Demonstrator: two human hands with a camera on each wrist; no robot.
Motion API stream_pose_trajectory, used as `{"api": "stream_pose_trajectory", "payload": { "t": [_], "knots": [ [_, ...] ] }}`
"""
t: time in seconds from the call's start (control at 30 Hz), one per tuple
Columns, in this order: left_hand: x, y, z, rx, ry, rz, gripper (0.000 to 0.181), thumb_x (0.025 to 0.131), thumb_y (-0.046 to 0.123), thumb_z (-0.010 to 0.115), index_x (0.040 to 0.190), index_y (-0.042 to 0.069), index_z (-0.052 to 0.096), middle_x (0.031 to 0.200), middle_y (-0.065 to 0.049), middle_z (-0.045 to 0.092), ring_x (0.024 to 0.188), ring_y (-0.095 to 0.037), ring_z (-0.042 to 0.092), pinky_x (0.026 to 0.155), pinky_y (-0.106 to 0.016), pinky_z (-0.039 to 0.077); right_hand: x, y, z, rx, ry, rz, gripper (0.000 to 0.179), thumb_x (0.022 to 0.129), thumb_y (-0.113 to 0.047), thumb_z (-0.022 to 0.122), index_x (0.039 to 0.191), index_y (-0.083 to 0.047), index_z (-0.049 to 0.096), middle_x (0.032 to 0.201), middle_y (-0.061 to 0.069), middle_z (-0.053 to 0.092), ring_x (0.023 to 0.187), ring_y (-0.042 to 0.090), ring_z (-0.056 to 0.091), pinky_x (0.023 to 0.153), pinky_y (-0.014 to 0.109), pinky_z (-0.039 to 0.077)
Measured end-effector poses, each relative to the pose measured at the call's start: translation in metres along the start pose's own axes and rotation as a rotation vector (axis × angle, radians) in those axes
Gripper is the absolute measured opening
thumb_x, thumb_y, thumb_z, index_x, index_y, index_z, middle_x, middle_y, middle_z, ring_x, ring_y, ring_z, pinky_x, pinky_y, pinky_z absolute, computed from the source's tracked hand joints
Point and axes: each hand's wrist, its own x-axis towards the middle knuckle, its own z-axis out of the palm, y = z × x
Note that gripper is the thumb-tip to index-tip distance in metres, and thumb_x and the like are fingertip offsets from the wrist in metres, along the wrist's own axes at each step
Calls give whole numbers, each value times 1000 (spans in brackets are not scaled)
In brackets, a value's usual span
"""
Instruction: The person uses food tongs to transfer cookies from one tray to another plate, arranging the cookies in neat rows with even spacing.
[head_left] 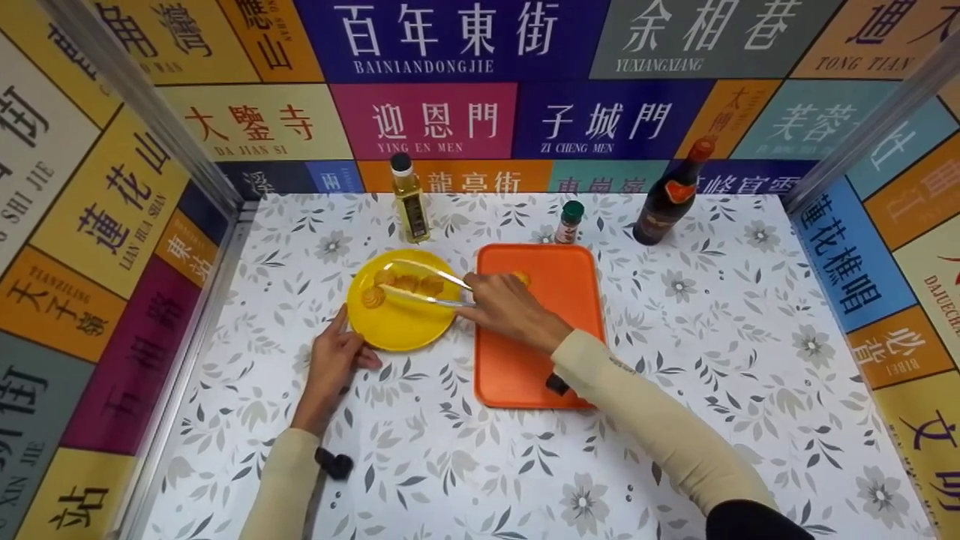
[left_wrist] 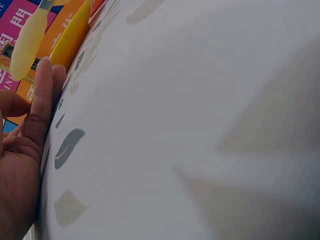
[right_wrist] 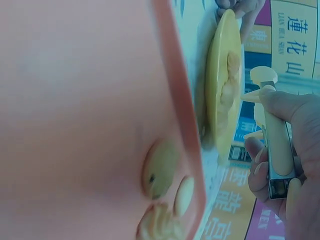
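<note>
My right hand grips metal tongs with pale tips, which reach left over the yellow plate. Several small golden-brown swirled cookies lie on the plate under and beside the tongs; whether one is pinched between the tips I cannot tell. My left hand rests on the table at the plate's near-left edge, its fingers touching the rim. In the left wrist view, fingers stretch fairly straight towards the plate. Below my right wrist is an orange tray, holding a swirled cookie and two smooth oval pieces.
Along the back stand an oil bottle with a black cap, a small green-capped jar and a dark bottle with a red top. Printed panels enclose the flower-patterned table at the back and sides.
</note>
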Motion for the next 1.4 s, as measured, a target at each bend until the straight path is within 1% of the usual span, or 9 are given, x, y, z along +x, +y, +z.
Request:
{"api": "stream_pose_trajectory", "payload": {
  "t": [0.13, 0.23, 0.4, 0.57, 0.7, 0.93, 1.1, 1.23, 1.4],
  "knots": [
    [1, 0, 0, 6, -1, 13, 71, 111, 2, 53, 176, 11, 25, 87, -29, 74, 68, -30, 78, 69, -41, 70, -8, 7, -3, -18, 44, 10, 39, 101, -35, 84, 114, 2, 75, 77, 7, 64, 61, 22, 61, 52, 32, 46],
    [1, -1, 0, 19, -3, 14, 71, 111, 2, 53, 176, 9, 23, 87, -29, 74, 68, -29, 78, 69, -41, 70, -14, 11, -7, 1, 49, 19, 36, 102, -33, 82, 115, 0, 73, 77, 6, 63, 60, 20, 58, 51, 30, 45],
    [0, -2, 1, 22, 4, -1, 73, 111, 3, 54, 176, 11, 23, 86, -27, 75, 68, -30, 78, 69, -42, 70, -23, 14, -14, 52, 52, 54, 31, 104, -33, 80, 114, -5, 69, 78, 4, 62, 58, 16, 56, 50, 26, 46],
    [-1, -2, 1, 6, -4, 7, 72, 112, 2, 53, 176, 11, 23, 87, -28, 74, 68, -29, 78, 69, -43, 70, -30, 17, -20, 79, 77, 87, 30, 104, -32, 81, 113, -6, 69, 85, 4, 68, 64, 13, 63, 54, 24, 55],
    [-2, -2, 1, -4, -8, 6, 71, 112, 2, 52, 177, 12, 23, 88, -29, 74, 68, -30, 78, 70, -44, 70, -35, 20, -25, 84, 95, 97, 31, 102, -32, 82, 116, -5, 71, 90, 5, 71, 68, 14, 65, 57, 25, 58],
    [-1, -2, 0, -10, -6, 11, 70, 113, 3, 53, 176, 12, 24, 88, -31, 73, 68, -31, 78, 69, -43, 70, -49, 32, -30, 70, 149, 118, 32, 100, -32, 85, 114, -6, 71, 81, 4, 63, 64, 18, 56, 54, 29, 47],
    [-1, -1, 0, -9, -6, 29, 69, 113, 3, 52, 176, 11, 24, 88, -32, 73, 68, -30, 78, 68, -41, 70, -59, 40, -32, 58, 184, 146, 33, 98, -32, 87, 112, -7, 71, 80, 3, 60, 66, 20, 54, 57, 31, 44],
    [-2, 0, 1, 1, -7, 41, 69, 113, 0, 50, 176, 8, 23, 86, -31, 73, 68, -30, 78, 67, -40, 70, -65, 44, -32, 64, 182, 180, 37, 97, -32, 88, 114, -4, 72, 80, 4, 60, 67, 22, 54, 57, 33, 43],
    [-2, 2, 2, -4, -8, 26, 70, 113, 3, 52, 176, 11, 23, 87, -29, 73, 69, -29, 78, 69, -41, 70, -74, 52, -34, 62, 192, 208, 34, 98, -29, 88, 112, -3, 71, 80, 6, 64, 67, 22, 57, 58, 34, 46]
  ]
}}
